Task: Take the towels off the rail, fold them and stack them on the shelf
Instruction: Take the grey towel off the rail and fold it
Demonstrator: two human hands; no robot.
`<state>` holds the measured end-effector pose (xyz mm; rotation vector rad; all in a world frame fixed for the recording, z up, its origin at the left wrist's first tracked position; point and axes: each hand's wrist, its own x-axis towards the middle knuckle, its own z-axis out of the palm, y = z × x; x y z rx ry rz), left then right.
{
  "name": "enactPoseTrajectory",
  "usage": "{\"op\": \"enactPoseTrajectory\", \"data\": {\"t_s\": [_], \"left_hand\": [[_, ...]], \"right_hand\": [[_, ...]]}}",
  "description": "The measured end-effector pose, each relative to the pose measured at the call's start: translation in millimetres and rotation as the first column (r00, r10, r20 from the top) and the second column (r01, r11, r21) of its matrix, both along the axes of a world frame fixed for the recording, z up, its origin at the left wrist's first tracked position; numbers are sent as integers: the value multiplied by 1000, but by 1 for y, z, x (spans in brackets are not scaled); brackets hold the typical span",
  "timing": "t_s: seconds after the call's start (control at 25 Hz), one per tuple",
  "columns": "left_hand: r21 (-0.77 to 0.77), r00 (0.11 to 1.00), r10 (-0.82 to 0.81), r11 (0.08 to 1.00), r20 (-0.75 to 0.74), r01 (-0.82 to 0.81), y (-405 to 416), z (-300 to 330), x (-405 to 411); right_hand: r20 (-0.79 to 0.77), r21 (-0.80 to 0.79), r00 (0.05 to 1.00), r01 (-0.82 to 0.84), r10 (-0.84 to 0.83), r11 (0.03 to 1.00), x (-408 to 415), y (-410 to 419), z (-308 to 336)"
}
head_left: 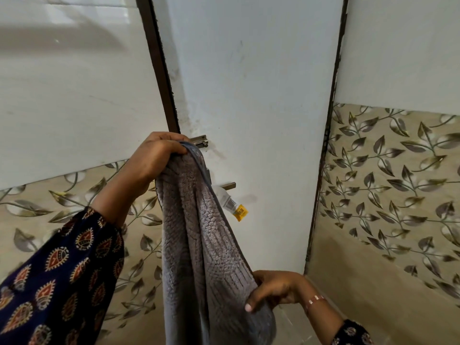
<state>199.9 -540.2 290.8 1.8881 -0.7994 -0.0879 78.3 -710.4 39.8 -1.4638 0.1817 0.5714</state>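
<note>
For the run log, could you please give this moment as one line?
left hand: grips grey towel top | right hand: grips lower edge | fold: not started

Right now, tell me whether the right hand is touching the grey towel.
Touching. The head view shows the right hand gripping the grey towel's lower edge, thumb over the fabric.

Metal bar (229,185) on the white door (261,95), mostly hidden behind a grey towel (194,220).
Sat below a small latch (199,141); showed only its right end, a yellow-tipped tag (240,212) just beneath. Couldn't tell whether towel rested on it.
</note>
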Motion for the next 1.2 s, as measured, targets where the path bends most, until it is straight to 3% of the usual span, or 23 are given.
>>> {"op": "enactPoseTrajectory", "data": {"t_s": [0.16,0.28,0.36,0.48,0.6,0.68,0.76,0.84,0.92,1.0,1.12,1.2], "left_hand": [[-66,995,95,993,12,-94,5,-4,10],[-108,955,270,960,119,-258,3,-18,15],[-47,917,302,953,259,-301,3,-32,17],[173,941,57,978,333,-120,-5,-59,9],[530,889,-341,837,306,139,-22,-89,-8],[568,851,-433,797,298,207,-28,-104,-8],[561,864,-395,811,313,168,-29,-105,-1],[504,886,-331,853,325,134,-29,-104,4],[355,926,-224,929,305,107,-28,-100,1],[183,955,-90,982,283,38,-28,-94,-1],[16,970,78,996,232,-84,-20,-78,8],[-38,952,170,986,253,-165,-12,-71,18]], "right_hand": [[88,-127,955,292,-282,948,-9,-16,-24],[358,-179,722,675,-592,715,-5,-22,-18],[527,-207,600,778,-602,594,2,-22,3],[679,-218,569,760,-465,613,17,0,43],[810,-251,496,776,-314,579,28,25,78],[841,-239,448,812,-305,532,28,28,94],[844,-259,454,811,-286,524,26,25,104],[808,-255,511,751,-292,610,23,19,106],[719,-252,626,639,-301,727,20,7,101],[631,-380,748,530,-206,758,16,-8,82],[468,-618,877,410,-105,671,5,-29,37],[400,-732,909,392,-115,557,-3,-43,12]]}}
